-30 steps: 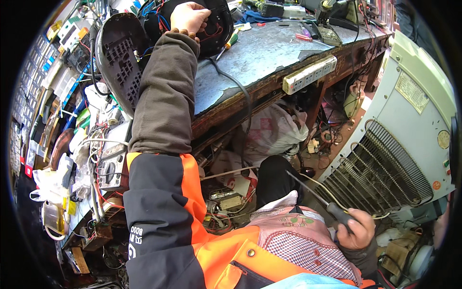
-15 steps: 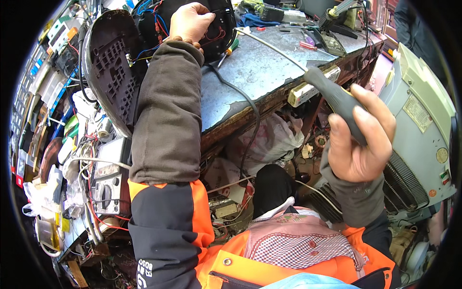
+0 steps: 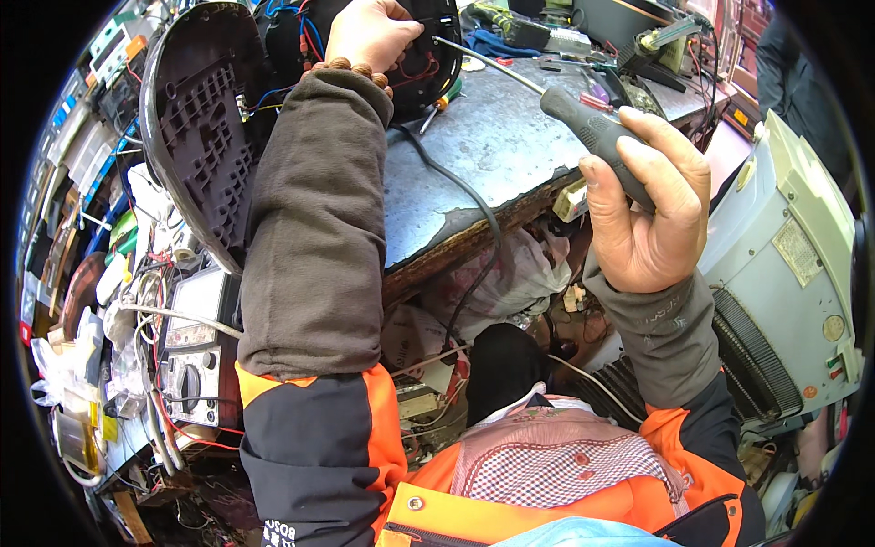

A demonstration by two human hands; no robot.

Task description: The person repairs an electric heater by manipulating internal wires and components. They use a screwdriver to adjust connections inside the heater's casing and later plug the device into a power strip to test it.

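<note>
My right hand is closed round the dark grey handle of a screwdriver. The long thin shaft points up and left, its tip beside the rim of an open black plastic housing. Over that housing is my left hand, thumb and fingers pinched together; what they hold, if anything, is too small to make out. Red and blue wires run inside the housing. Its ribbed dark cover stands tilted to the left of my left forearm.
On the metal-topped bench lie a black cable and a second screwdriver. A multimeter stands at the left among tangled wires. At the right is a large grey-green machine; a person in dark clothes stands behind it.
My right hand and the screwdriver have moved up and left, bringing the tip closer to my left fingers. My left hand has shifted slightly upward and stays pinched at the housing.
</note>
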